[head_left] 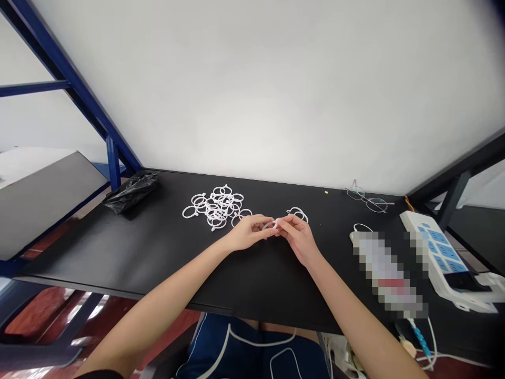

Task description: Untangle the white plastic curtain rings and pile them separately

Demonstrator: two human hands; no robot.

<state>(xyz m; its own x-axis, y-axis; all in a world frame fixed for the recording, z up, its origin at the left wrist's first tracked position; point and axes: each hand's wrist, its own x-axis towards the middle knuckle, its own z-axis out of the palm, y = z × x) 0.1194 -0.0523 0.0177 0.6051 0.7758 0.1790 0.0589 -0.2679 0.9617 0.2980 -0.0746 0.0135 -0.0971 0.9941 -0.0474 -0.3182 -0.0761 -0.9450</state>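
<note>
My left hand [249,232] pinches the left side of a white curtain ring [269,225] above the black table [158,252]. The fingers of my right hand [298,236] close on the ring's right side, where a small white part shows between the fingertips. Fingers cover much of this ring. To the left of my left hand lies a loose pile of several white curtain rings [216,215] with small eyelets. Just behind my right hand are a few more rings [303,215], partly hidden by it.
A black plastic bag [132,193] rests at the far left. Eyeglasses [376,205] lie near the wall. On the right are a pixelated object [389,276] with a cable and a white power strip [428,263]. Blue frame bars [90,113] slant up at left.
</note>
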